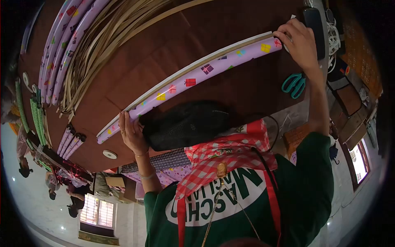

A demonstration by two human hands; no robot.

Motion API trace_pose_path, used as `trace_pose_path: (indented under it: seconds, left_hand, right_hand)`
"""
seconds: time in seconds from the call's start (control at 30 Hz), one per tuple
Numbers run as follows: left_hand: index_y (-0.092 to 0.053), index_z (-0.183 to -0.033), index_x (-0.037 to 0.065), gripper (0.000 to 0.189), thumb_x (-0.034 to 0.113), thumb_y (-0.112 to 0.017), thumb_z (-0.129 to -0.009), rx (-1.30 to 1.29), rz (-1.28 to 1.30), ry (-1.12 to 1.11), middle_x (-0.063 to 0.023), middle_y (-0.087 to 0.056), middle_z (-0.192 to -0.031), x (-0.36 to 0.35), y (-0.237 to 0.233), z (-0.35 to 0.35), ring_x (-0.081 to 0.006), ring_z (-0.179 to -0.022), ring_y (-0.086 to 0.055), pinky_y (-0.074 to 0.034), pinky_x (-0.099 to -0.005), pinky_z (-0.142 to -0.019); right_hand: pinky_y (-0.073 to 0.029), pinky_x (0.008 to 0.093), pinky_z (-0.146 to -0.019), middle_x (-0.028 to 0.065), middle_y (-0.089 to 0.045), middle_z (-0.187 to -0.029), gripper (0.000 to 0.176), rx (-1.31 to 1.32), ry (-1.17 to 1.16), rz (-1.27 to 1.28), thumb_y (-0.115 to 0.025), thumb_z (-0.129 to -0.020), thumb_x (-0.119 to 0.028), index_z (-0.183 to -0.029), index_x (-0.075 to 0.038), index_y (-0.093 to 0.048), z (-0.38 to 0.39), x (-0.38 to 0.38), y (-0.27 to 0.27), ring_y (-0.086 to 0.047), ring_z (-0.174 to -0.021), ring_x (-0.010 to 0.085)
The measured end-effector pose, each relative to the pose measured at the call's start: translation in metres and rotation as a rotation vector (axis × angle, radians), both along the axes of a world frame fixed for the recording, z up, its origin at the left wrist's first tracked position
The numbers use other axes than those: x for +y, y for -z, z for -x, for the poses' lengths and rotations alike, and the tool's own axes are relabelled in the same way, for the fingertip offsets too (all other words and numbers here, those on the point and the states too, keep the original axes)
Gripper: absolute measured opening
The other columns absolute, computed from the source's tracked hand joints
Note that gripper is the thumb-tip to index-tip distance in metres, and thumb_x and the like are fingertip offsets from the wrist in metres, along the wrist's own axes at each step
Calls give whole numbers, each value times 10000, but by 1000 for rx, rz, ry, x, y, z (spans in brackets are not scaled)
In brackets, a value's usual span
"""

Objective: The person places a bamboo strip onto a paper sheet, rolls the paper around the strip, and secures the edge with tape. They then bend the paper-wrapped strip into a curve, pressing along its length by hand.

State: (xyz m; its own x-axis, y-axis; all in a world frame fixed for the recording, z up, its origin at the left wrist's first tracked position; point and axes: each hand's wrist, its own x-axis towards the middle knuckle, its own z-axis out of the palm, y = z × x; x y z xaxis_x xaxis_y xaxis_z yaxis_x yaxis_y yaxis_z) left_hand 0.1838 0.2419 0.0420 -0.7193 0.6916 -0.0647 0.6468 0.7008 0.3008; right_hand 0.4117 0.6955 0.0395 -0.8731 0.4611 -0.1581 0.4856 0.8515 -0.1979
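- your lilac, shiny gift-print paper roll (pixel 210 68) lies slantwise over the dark brown tabletop (pixel 247 84), from near left to far right, with a thin white edge strip (pixel 230 47) and a tan band along its far side
- your left hand (pixel 133 136) sits toward the roll's left end, fingers curled over it and touching, with the thumb on the near side; it appears to have hold of the roll
- your right hand (pixel 300 39) is at the far right end, fingers bent close together by the tip of the white edge strip; you cannot tell from here whether they pinch it
- the roll is long and its middle bears no hand, so uneven pressure at your two ends could bow it or crease the paper
- if your left fingers slacken, the roll could turn and the white edge strip could drift out of line
- the crumpled black mesh fabric (pixel 187 125) lies just on the near side, beside your left hand, and could snag or nudge the roll if pulled
- the teal-handled scissors (pixel 294 85) lie near your right forearm; a sweep of that arm could knock them
- the dark phone (pixel 314 24) lies just right of your right hand, where a wide elbow or wrist swing might push it
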Motion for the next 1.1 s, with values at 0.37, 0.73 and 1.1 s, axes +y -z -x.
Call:
trace_pose_path:
  seconds: [0.37, 0.73, 1.1]
  left_hand:
    - [-580, -1143, 46, 382, -19, -609, -768, 53, -61, 3, -131, -483, -1157, -2, 2, 4, -284, -1103, -488, -445, -370, -867]
    - [-559, -1167, 59, 427, 31, -644, -750, 97, -23, -84, -122, -616, -1014, 13, -9, 0, -278, -951, -599, -485, -347, -825]
    - [-633, -978, 20, 238, 20, -654, -741, 100, -137, -74, -112, -618, -1018, 6, 2, 2, -264, -1043, -580, -466, -361, -896]
  right_hand:
    - [-414, 351, -574, 37, -563, -733, 179, 120, 97, 160, -632, -807, -240, -777, -64, -623, -4, 2, 8, -557, -627, 208]
    - [-424, 305, -581, 66, -545, -815, 199, -76, 124, 283, -579, -873, -220, -903, -25, -601, -8, 18, 6, -559, -653, 173]
    - [-458, 282, -646, 67, -546, -843, 227, -163, 163, 273, -554, -899, -244, -929, -28, -614, -14, 29, 13, -572, -735, 162]
